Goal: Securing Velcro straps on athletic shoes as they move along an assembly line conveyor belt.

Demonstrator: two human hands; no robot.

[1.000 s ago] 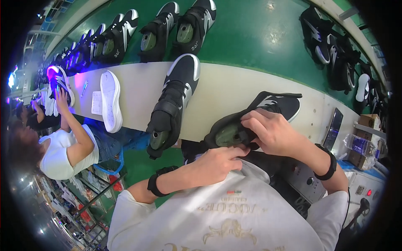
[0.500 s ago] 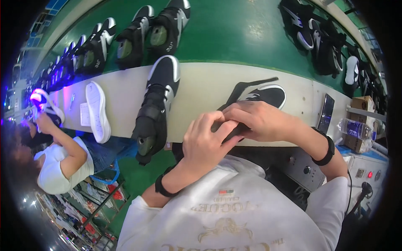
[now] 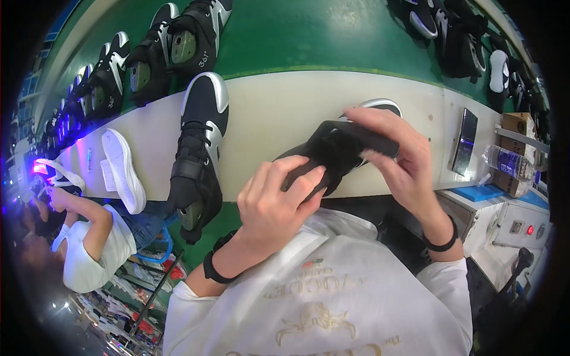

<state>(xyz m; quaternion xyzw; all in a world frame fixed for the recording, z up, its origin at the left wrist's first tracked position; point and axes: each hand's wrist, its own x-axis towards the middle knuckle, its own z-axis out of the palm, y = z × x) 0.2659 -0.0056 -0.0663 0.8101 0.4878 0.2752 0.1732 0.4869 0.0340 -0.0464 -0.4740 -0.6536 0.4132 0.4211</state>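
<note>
In front of me a black shoe (image 3: 325, 148) with a silver-edged toe lies on the pale bench, toe pointing away to the right. My left hand (image 3: 273, 199) is closed around its heel end, fingers curled over the dark fabric. A wide black strap (image 3: 375, 141) stands up over the shoe's middle, pinched between the thumb and fingers of my right hand (image 3: 404, 157). My hands and the strap hide much of the upper. Left of them rests another black shoe (image 3: 199, 133) with laces, a fastened strap and a silver toe rim.
A white sole (image 3: 126, 172) lies on the pale bench (image 3: 267, 113) at left. Several black shoes stand on the green surface (image 3: 320, 35) beyond. At right are a phone (image 3: 465, 142), a plastic bottle (image 3: 510, 163) and a control box (image 3: 522, 228). A co-worker (image 3: 98, 243) sits at far left.
My right hand has moved right and up from beside my left hand, lifting the black strap. My left hand has shifted slightly left, still at the heel end. The whole view has shifted.
</note>
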